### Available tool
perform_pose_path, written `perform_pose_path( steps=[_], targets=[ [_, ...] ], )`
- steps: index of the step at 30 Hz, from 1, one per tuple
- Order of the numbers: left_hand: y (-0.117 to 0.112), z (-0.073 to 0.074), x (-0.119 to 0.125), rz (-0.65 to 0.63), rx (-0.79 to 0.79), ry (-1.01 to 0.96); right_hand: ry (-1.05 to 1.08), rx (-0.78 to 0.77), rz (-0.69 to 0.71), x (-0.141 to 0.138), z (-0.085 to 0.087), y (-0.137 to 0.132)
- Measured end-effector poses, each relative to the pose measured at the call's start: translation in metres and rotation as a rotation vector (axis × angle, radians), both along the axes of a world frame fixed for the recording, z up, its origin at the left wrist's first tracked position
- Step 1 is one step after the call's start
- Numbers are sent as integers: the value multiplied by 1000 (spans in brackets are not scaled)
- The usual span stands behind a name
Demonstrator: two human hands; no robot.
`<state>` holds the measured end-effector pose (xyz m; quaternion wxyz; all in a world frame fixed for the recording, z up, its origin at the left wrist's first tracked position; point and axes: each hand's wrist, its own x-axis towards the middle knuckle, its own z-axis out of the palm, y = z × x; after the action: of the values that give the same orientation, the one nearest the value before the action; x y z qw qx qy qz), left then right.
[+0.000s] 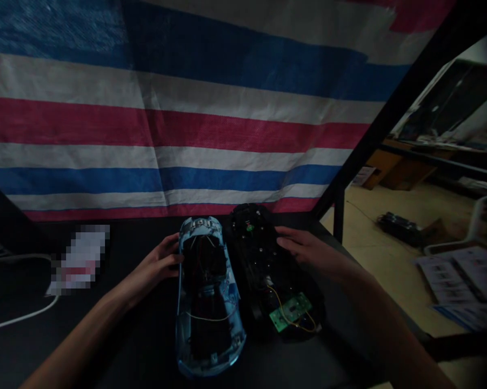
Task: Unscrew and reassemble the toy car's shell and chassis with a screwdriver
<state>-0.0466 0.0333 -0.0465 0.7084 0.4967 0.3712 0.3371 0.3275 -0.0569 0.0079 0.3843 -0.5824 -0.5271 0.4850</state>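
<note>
A blue toy car body shell (237, 324) lies on the black table with its hollow inside facing up. A thin wire crosses its opening. My left hand (165, 260) grips the shell's left edge, thumb at the rim and some fingertips hidden behind it. Right beside the shell is a black toy car chassis (253, 259), carrying a green circuit board (291, 311) and a yellow wire at its near end. My right hand (304, 249) holds the chassis by its right edge, with part of the fingers out of sight.
Behind the table (133, 346) hangs a striped sheet (211, 129). A white cable (28, 322) and a blurred-out paper or packet (83, 259) lie at the left. A black frame post (339, 213) stands at the right. Beyond are printed papers (454, 275) and a dark object (399, 227) on the floor.
</note>
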Motion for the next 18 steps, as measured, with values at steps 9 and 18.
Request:
perform_pose_path(
  steps=[9,18],
  targets=[
    [2,-15,2,2,-19,10,142,-56,-322,6,-88,8],
    [0,-13,0,52,-48,100,228,25,-388,-5,-100,11]
  ],
)
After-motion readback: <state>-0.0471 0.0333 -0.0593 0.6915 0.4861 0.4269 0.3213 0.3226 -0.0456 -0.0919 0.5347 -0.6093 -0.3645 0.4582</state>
